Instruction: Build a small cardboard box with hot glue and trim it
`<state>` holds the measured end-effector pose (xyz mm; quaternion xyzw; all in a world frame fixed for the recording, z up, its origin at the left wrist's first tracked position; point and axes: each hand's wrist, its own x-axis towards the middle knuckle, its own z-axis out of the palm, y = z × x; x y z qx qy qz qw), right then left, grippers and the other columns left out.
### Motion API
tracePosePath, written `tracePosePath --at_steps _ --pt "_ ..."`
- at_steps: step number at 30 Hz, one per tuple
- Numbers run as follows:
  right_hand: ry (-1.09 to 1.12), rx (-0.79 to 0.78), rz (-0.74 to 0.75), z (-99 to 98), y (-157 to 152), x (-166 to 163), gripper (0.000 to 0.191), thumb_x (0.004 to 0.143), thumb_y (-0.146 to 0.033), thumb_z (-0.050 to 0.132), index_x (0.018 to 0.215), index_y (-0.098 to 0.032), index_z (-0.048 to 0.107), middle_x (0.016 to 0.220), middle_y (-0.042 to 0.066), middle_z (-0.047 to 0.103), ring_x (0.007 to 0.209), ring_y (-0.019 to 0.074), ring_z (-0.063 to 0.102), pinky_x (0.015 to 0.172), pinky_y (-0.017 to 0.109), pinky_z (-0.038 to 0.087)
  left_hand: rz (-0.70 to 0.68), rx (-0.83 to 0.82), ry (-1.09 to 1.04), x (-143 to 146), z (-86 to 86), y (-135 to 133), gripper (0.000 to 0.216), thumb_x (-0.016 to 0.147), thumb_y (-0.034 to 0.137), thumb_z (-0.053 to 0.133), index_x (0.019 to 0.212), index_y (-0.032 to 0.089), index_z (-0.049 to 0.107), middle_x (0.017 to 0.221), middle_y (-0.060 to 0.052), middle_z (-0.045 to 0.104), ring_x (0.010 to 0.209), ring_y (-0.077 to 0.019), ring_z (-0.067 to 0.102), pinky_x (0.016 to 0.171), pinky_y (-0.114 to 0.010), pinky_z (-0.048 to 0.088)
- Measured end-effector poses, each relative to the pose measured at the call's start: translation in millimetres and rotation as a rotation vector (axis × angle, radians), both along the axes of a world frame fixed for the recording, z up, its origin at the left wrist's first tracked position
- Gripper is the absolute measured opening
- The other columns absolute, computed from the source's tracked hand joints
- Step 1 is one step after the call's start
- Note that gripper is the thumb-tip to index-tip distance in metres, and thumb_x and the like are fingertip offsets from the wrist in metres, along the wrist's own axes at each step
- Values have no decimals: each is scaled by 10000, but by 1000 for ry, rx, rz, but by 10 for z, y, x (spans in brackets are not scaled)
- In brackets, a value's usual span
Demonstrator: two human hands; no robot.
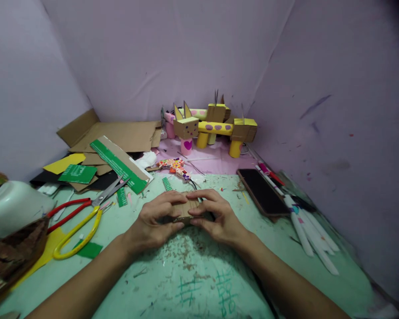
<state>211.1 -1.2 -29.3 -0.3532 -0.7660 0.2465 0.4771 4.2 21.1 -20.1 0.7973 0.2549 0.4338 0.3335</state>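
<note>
Between my two hands is a small brown cardboard piece (186, 209), low over the middle of the table. My left hand (159, 218) grips its left side, thumb along the near edge and fingers on top. On the right side my right hand (216, 215) pinches it the same way, fingertips close to those of the left. The fingers cover much of the piece, so its full shape is hidden. Just beyond lies a glue gun (174, 165) with a colourful pattern, its dark cable running toward my right hand. Brown crumbs are scattered on the table (146, 283) below.
Red-handled scissors (69, 210) and a yellow-handled pair (78, 239) lie left, near a white container (15, 208) and cardboard scraps (116, 133). Cardboard animal figures (216, 126) stand at the back. A phone (262, 190) and white-barrelled markers (314, 230) are on the right.
</note>
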Motion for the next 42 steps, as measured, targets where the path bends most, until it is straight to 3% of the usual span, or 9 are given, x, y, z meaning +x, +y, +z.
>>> tracePosePath --at_steps 12,19,23,27,29,32,35,38,42 --pt "44 -49 -14 -24 3 -21 143 720 -144 760 766 -251 677 1126 50 679 1059 255 601 923 473 449 -52 120 37 -6 40 6 123 747 127 701 783 244 719 1063 -89 752 1045 -262 669 1034 -501 421" --pt "9 -37 -8 -29 -15 -10 88 785 -208 712 831 -269 668 1152 52 656 1088 256 585 949 480 439 -31 38 34 -1 20 -30 144 751 127 687 852 229 697 1095 -111 728 1110 -279 627 1034 -510 413" --pt "74 -123 -5 -31 -2 12 445 770 -319 731 1189 -293 583 1361 90 506 1267 288 470 1046 476 379 102 -183 -66 20 3 -80 161 693 135 735 782 203 618 1232 -138 635 1164 -291 582 972 -440 465" --pt "343 -476 -14 -10 9 -43 885 658 -524 783 1384 -297 330 1476 132 360 1258 310 481 1012 472 419 145 -547 -414 137 57 -101 279 671 231 774 787 198 523 1304 -104 539 1120 -274 599 837 -335 524" --pt "447 -627 -3 6 6 -102 938 614 -549 796 1366 -270 309 1399 149 444 1195 312 536 965 461 457 170 -687 -571 206 85 -110 366 650 271 800 791 206 468 1271 -72 540 1088 -258 610 804 -309 525" --pt "527 -670 -47 35 0 -172 821 608 -462 795 1274 -240 368 1231 119 565 1132 300 576 926 423 483 192 -843 -592 252 82 -115 430 647 328 805 782 220 411 1175 -53 577 1069 -271 615 780 -321 527" --pt "457 -589 -117 75 1 -161 689 622 -325 734 1223 -238 408 1194 95 577 1072 275 593 897 402 494 215 -780 -463 196 38 -78 443 611 354 817 875 223 487 1187 -80 588 1190 -313 552 939 -400 478" --pt "192 -472 -98 125 -4 -109 759 589 -218 684 1303 -229 430 1228 95 571 1085 290 577 949 441 458 184 -578 -252 98 34 -19 712 562 298 836 1195 229 518 1357 -120 525 1331 -335 422 1110 -462 318" --pt "-69 -308 -55 173 -19 -106 917 590 -181 669 1449 -232 352 1224 115 593 1076 326 559 968 515 426 59 -465 -39 58 128 4 758 576 213 784 1291 205 533 1347 -140 567 1259 -366 501 1066 -482 378"
